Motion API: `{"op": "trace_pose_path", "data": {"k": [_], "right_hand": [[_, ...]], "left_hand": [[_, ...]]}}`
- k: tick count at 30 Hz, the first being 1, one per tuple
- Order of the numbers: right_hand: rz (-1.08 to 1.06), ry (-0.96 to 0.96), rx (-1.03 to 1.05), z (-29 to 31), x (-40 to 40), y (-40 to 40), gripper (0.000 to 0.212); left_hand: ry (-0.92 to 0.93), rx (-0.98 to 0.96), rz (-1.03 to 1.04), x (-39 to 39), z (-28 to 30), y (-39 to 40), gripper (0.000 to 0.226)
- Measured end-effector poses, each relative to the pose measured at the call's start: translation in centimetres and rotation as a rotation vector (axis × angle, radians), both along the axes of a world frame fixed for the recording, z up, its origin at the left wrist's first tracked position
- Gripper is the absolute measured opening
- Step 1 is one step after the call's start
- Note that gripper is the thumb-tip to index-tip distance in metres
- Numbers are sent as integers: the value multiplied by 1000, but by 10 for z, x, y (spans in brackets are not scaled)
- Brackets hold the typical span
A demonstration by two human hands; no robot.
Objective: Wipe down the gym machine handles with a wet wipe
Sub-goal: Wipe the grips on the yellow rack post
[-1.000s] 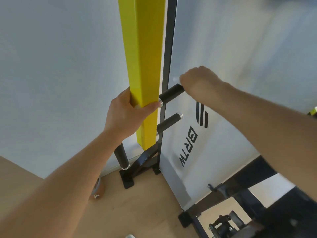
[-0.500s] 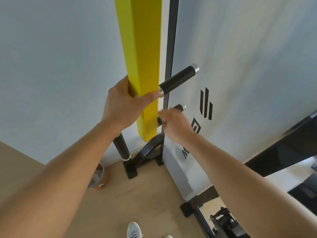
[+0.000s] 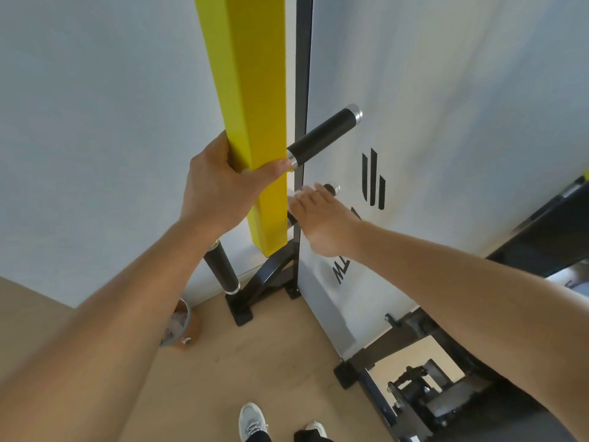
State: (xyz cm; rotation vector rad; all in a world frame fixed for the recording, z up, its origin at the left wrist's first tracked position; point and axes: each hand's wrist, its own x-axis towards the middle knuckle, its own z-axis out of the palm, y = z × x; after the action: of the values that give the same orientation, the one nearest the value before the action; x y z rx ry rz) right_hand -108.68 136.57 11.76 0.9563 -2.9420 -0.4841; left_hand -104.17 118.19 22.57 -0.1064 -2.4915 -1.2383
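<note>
My left hand (image 3: 220, 189) clamps the yellow post (image 3: 251, 122), thumb across its near face and fingers round the far edge. The post is square steel tube with a smooth painted skin, rigid and fixed to the black base (image 3: 255, 288) on the floor, so it serves as a brace and gives nothing.

My right hand (image 3: 322, 221) is closed over the middle handle (image 3: 331, 188), which juts right from the post, below the upper handle (image 3: 322, 134). Only its metal-capped tip shows past my fingers. A scrap of white at my fingertips looks like the wipe (image 3: 294, 196), pressed between palm and handle near the post; most of it is hidden, so I can't tell how it is folded.

I judge the wipe to be thin, limp and damp: it weighs nothing and will bunch or slide unless I keep it wrapped round the bar. The handles are short stiff cylinders with matte black sleeves, probably slightly grippy, and bright metal collars at each end. Best hold is a full wrap around the sleeve, twisting and drawing out toward the cap, where the wet cloth may skid on the smoother metal.

A third handle (image 3: 221, 266) sticks out low on the left, toward the floor. Right of the post stands a pale panel (image 3: 446, 122) with black lettering.
</note>
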Motion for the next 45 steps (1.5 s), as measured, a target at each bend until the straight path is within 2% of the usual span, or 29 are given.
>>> {"op": "trace_pose_path", "data": {"k": [3,6,9,13,15,16,18,21,23,26,29,30,31,33,36,37,39,41,43,45], "right_hand": [[160,21,-194,-20,8,-7,76],[102,38,-168,-7,-17,23,77],[76,-16,-18,14,-36,30,57],[203,-99,-1,13,-24,-5,23],[279,-122,-4,8,-25,-9,16],[247,-117,-40,11,-30,-3,13],[145,-74,-70,18,-44,16,20],[103,-28,-1,23,-57,35,27],[112,-131,-105,18,-48,23,19],[105,-283,-224,5,-27,-4,22],[145,-437,-90,19,-31,-3,59],[140,-471,-17,25,-36,2,64],[122,-458,25,31,-41,6,58],[82,-344,33,33,-49,14,31],[-8,-276,-51,21,-39,1,6],[-10,-288,-55,17,-33,-9,3],[17,-310,-53,14,-25,-17,12],[29,-194,46,24,-36,-3,7],[-11,-84,152,32,-51,16,15],[-44,-99,148,32,-48,12,16]], "left_hand": [[1,0,4,0,1,1,33],[-16,13,-10,3,3,2,32],[-13,17,-22,3,4,3,31],[-4,3,-12,3,3,5,32],[3,-6,-11,4,2,4,32],[7,-8,-12,4,1,3,32],[1,-5,-15,5,1,3,32],[-7,4,-25,5,2,7,30],[3,18,-31,6,2,9,30],[11,33,-39,7,1,8,30],[3,37,-42,7,2,8,29],[4,38,-42,7,2,8,29],[6,37,-40,7,3,8,29],[10,36,-42,7,3,8,29],[17,30,-39,7,2,8,32],[18,26,-30,7,1,7,33],[12,21,-21,7,0,5,33],[8,15,-21,7,1,5,32],[8,9,-23,7,2,5,31],[8,10,-20,5,2,6,31]]}}
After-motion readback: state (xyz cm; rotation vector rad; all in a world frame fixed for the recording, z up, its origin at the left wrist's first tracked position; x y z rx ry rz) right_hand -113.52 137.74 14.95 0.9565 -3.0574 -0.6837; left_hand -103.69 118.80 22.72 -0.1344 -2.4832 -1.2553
